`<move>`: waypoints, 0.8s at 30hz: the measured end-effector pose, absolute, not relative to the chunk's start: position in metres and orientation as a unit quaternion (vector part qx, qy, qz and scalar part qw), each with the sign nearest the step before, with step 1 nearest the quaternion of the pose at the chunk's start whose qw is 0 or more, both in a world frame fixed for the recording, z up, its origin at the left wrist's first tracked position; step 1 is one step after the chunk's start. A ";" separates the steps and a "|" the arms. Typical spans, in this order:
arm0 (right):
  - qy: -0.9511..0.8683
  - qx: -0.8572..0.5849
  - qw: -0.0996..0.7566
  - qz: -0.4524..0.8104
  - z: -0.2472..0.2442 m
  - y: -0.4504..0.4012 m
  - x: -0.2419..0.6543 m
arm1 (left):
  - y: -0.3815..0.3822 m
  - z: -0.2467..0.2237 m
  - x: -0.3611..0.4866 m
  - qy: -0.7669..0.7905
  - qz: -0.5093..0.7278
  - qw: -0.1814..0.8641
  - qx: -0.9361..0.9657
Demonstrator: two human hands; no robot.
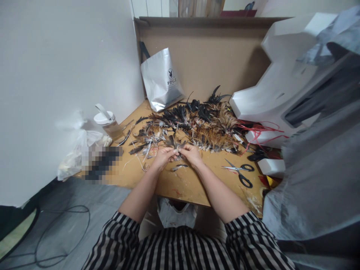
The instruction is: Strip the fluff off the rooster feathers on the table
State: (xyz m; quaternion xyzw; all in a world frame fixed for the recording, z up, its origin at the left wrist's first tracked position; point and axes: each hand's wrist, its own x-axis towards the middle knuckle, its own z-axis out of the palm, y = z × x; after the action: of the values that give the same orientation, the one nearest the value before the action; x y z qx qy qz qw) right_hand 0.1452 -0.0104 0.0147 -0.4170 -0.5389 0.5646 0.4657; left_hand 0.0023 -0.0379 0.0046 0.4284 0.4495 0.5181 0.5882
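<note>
Tan tabletop (181,183), silver bag (159,80) printed PPGZ, hands (165,155) pinching feathers (173,142)

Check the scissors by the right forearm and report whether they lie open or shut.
Open, partway: the scissors lie on the table with their blade tips spread apart and their black handle loops separated.

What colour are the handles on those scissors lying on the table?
The scissor handles are black, seen in the head view.

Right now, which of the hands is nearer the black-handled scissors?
Right. The right hand is to the left of the scissors; the left hand is farther left, on the other side of the right hand.
</note>
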 end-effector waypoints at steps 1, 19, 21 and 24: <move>-0.540 -0.419 0.467 0.562 0.015 -0.010 0.145 | -0.038 0.005 0.002 0.449 0.519 0.589 0.427; -0.450 -0.367 0.410 0.703 0.009 -0.008 0.147 | -0.036 -0.004 0.000 0.440 0.495 0.570 0.486; -0.457 -0.358 0.402 0.708 0.008 -0.008 0.148 | -0.036 -0.004 -0.001 0.442 0.492 0.573 0.484; -0.457 -0.347 0.392 0.719 0.009 -0.008 0.149 | -0.037 -0.003 0.000 0.441 0.485 0.586 0.477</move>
State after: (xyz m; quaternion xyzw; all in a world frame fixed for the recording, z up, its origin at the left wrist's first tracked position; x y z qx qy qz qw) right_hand 0.1493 -0.0075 0.0090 -0.3469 -0.4568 0.7194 0.3918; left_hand -0.0005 -0.0368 -0.0026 0.4775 0.4408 0.4845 0.5857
